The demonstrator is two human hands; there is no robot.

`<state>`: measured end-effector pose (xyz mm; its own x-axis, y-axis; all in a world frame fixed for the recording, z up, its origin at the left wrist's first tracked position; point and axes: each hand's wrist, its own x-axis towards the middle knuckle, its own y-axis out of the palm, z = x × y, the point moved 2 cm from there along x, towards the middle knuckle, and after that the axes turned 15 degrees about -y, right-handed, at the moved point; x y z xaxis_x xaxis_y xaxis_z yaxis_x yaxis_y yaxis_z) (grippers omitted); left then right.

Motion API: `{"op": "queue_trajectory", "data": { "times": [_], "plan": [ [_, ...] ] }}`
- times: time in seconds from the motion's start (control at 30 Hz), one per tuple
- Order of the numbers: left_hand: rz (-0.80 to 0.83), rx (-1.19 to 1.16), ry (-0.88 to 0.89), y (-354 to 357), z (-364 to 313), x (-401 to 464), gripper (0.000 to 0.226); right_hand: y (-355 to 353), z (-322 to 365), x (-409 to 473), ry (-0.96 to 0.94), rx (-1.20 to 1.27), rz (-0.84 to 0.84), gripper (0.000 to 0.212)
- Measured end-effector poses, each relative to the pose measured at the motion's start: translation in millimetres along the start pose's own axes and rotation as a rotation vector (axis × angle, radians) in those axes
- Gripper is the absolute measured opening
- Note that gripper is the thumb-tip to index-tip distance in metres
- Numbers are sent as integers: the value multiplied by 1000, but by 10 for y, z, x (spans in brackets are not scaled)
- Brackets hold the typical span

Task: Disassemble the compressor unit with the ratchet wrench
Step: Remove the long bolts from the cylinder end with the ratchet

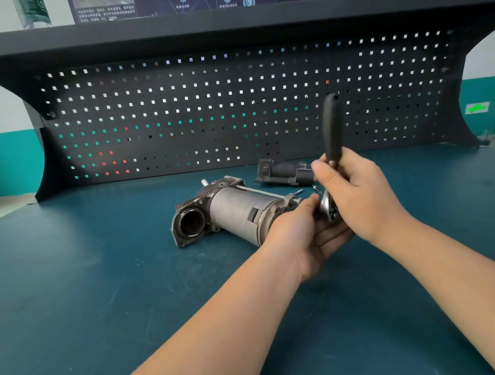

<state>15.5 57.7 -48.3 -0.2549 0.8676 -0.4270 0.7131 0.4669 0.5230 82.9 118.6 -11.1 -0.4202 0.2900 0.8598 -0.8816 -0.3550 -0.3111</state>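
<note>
The compressor unit [233, 211] lies on its side on the blue-green table [67, 282], near the middle, with its round open port facing toward the left front and its grey cylindrical body running back to the right. A long thin bolt [260, 190] runs along the upper side of the body.

Your left hand [302, 236] is at the right end of the unit — the palm and thumb rest against the end cap, and the fingers curl loosely underneath, toward the wrench head. Whether those fingers grip the housing cannot be told, since the end of the unit is hidden behind the hand.

Your right hand [360, 193] holds the ratchet wrench [332, 148] by the lower part of its black handle, fingers wrapped around it. The handle stands nearly upright, tilted slightly to the right, and its tip shows against the pegboard [201, 109]. The chrome head of the wrench sits low, between your two hands, just beside the right end of the unit; the socket's contact with a fastener is not visible.

Behind your hands, a second dark component [284, 172] lies on the table, apart from the unit. A small loose metal part [316, 188] lies just beside your right hand.
</note>
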Motion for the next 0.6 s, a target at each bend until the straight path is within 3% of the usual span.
{"op": "queue_trajectory", "data": {
  "times": [0.1,0.2,0.3,0.37,0.47,0.53,0.6],
  "plan": [
    [-12,18,11,19,13,10,29,-40,-204,54,400,-47,-123,24],
    [-23,34,20,23,23,33,33,-61,-369,-5,927,129,-21,29],
    [-20,33,19,25,19,38,40,-58,-447,-79,1059,242,60,33],
    [-19,12,14,29,11,30,48,-56,-443,-34,958,242,-5,33],
    [-31,-13,26,26,-2,9,53,-86,-328,68,513,11,-87,28],
    [-32,6,43,20,0,-2,43,-89,-170,68,197,-63,-63,23],
    [-15,32,45,15,10,-1,29,-57,-57,15,12,-65,46,21]
  ]
}}
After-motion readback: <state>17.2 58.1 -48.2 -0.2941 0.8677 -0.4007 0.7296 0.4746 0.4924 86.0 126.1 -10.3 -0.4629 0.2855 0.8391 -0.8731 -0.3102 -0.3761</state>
